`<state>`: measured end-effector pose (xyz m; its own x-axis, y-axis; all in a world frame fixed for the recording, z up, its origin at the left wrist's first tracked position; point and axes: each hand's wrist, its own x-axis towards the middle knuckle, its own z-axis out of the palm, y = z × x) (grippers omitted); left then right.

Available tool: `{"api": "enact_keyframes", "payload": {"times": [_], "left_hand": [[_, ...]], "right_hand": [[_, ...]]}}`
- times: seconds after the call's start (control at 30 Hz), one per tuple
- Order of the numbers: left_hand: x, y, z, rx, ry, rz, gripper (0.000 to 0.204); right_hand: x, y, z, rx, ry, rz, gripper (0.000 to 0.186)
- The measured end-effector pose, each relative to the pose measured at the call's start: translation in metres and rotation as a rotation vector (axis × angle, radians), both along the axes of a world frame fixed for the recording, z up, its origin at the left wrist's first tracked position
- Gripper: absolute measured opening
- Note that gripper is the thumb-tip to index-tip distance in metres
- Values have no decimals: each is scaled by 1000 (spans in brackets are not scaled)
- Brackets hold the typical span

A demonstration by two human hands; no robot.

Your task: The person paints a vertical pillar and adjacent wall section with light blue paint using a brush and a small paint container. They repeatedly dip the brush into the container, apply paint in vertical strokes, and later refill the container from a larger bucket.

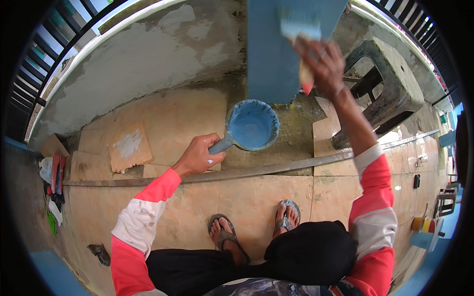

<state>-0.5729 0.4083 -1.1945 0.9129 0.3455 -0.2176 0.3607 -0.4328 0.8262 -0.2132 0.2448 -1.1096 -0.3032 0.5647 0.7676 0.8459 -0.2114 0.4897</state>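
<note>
My left hand (200, 154) is closed round the handle of a blue dipper (253, 125), whose bowl holds blue paint and has smears round its rim. A wide paintbrush (306, 79) with a pale wooden handle and a red tip is gripped in my right hand (323, 64). Its bristles are blurred by motion and lie over a blue-painted pillar (269, 64); whether they touch it I cannot tell. The dipper hangs just in front of the pillar's foot. A fleck of paint marks my left hand.
Right of the pillar stands a worn plastic stool (395, 79). A long straight bar (256, 171) crosses the tiled floor before my sandalled feet. At left lies a loose tile (130, 148) with a grey patch. A patchy grey wall (163, 54) runs behind; paint containers (423, 232) stand far right.
</note>
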Motion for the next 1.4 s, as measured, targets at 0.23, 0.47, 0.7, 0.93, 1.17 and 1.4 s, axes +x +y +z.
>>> {"api": "enact_keyframes", "payload": {"times": [0.23, 0.47, 0.7, 0.93, 1.17, 1.4], "left_hand": [[0, -3, -1, -1, 23, -7, 20], [-8, 5, -20, -7, 51, 5, 18], [5, 2, -17, -6, 43, 27, 18], [-4, 8, -21, 5, 47, 46, 18], [-10, 9, -27, -85, 89, 116, 18], [-12, 11, -28, -69, 65, 118, 17]], "right_hand": [[10, -24, -128, -524, 407, 77, 48], [-6, -6, -6, 99, 228, 131, 43], [4, -26, -171, -281, 271, 45, 39], [33, -32, -138, -413, 617, 54, 44], [6, -26, -110, 171, 376, 69, 48], [-22, -22, -237, -483, 500, 58, 43]]}}
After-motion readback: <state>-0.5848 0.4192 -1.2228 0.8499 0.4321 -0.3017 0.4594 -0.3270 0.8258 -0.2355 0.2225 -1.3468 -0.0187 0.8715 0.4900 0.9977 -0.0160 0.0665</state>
